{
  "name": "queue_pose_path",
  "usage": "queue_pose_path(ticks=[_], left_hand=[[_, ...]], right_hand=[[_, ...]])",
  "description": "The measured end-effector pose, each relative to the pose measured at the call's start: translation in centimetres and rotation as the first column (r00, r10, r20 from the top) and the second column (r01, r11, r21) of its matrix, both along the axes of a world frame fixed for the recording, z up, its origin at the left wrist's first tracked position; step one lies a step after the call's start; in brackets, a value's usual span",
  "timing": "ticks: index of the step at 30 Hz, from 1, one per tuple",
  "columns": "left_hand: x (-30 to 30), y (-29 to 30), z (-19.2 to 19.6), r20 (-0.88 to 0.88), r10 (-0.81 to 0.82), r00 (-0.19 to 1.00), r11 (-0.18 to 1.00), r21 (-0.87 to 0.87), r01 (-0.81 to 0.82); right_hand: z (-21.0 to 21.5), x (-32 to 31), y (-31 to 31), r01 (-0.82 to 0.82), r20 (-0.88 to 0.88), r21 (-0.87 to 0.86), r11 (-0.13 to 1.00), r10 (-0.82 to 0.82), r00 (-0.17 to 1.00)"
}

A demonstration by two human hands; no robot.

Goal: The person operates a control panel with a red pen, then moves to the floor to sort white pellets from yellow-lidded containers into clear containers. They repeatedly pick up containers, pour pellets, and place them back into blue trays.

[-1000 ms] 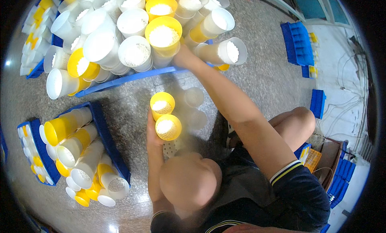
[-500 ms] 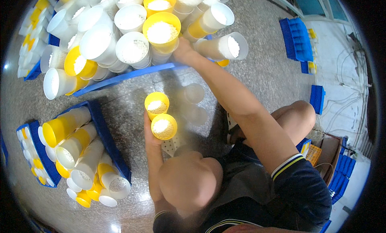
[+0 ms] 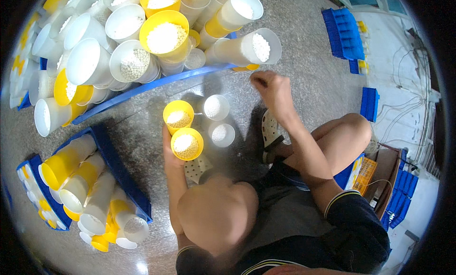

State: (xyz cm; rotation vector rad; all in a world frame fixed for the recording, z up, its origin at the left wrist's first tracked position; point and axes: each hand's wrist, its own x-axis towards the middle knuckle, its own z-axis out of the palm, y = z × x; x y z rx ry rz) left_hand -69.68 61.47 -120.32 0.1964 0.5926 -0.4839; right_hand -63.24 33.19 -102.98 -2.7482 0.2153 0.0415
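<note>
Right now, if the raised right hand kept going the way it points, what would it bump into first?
Most likely the white tube lying on its side at the edge of the blue tray. The right hand sits just below it, fingers curled toward it, though depth is hard to judge.

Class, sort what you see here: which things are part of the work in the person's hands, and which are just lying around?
In the work:
- left hand at two yellow cups
- two white cups beside them
- right hand, near the big cup pile

Lying about:
- blue bins at the far right
- tray of cups on the left
- orange crate
</note>
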Motion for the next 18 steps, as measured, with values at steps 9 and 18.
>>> queue_pose_path(ticks=[9,18], left_hand=[[0.4,-1.1,0.9,0.016,-0.041,0.999,0.992,-0.117,0.043],[1.2,-2.0,3.2,-0.023,-0.009,1.000,0.974,-0.226,0.003]], right_hand=[[-6.2,3.7,-8.0,0.276,0.023,0.034,0.961,-0.276,0.961],[-5.6,3.9,-7.3,0.085,0.102,-0.136,0.987,-0.071,0.992]])
